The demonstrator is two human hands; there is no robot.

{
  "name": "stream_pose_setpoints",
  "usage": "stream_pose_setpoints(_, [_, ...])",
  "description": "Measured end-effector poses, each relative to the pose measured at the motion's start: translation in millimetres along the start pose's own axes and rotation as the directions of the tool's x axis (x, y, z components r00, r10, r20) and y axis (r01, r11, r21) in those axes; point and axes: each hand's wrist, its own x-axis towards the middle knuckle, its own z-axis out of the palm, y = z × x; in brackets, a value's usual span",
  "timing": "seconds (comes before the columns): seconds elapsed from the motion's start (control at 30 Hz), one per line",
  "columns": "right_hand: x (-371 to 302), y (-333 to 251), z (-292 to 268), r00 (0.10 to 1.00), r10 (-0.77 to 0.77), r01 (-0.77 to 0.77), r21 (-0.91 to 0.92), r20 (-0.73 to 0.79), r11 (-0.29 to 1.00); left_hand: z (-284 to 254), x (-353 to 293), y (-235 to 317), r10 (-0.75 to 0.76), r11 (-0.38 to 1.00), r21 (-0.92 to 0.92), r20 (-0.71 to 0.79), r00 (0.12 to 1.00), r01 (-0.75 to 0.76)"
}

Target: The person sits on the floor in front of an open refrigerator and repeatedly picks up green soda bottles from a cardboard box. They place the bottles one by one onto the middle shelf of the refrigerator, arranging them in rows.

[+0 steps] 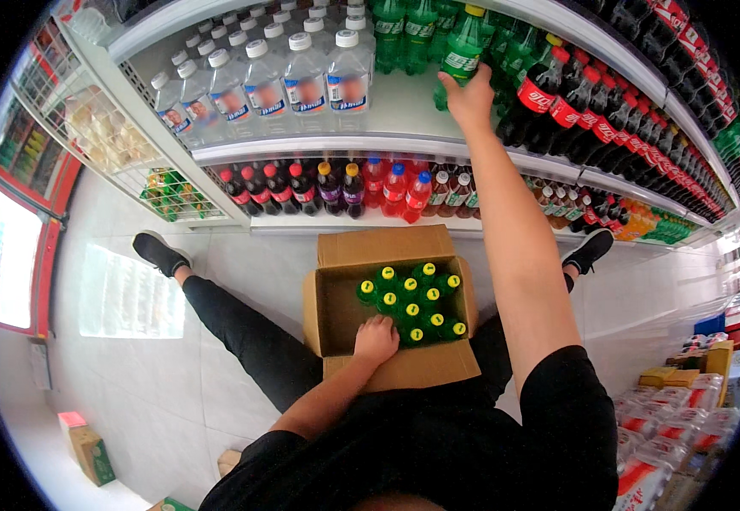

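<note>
My right hand (472,95) reaches up to the shelf and is closed around a green plastic soda bottle (462,53) with a yellow cap. The bottle is upright but slightly tilted, in front of other green bottles (412,38). Below, an opened cardboard box (336,298) sits between my legs. Several yellow-capped green soda bottles (411,295) stand inside it, mostly toward its right side. My left hand (376,339) is in the box's near part, beside these bottles. Its fingers are curled down, and whatever lies beneath them is hidden.
Clear bottles with white caps (306,81) line the shelf's left. Cola bottles (549,89) crowd its right. The lower shelf holds red, purple and dark drinks (395,187). A wire rack (123,136) stands at left; wrapped packs (668,426) are stacked at lower right.
</note>
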Motion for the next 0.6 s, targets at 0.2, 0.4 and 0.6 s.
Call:
stream_pose_setpoints(0.2, [18,-2,30,0.999,0.032,-0.031,0.031,-0.011,0.999,1,0,-5,0.030,0.999,-0.011,-0.013,0.999,-0.030])
stream_pose_setpoints(0.4, [23,28,50,0.999,0.040,-0.041,-0.126,-0.008,0.991,-1,0,-2,0.024,1.000,-0.009,0.007,1.000,-0.024])
stream_pose_setpoints(0.6, [24,40,58,0.998,0.000,0.013,-0.211,0.060,0.977,1,-1,-3,0.044,0.999,-0.018,-0.031,0.999,-0.044])
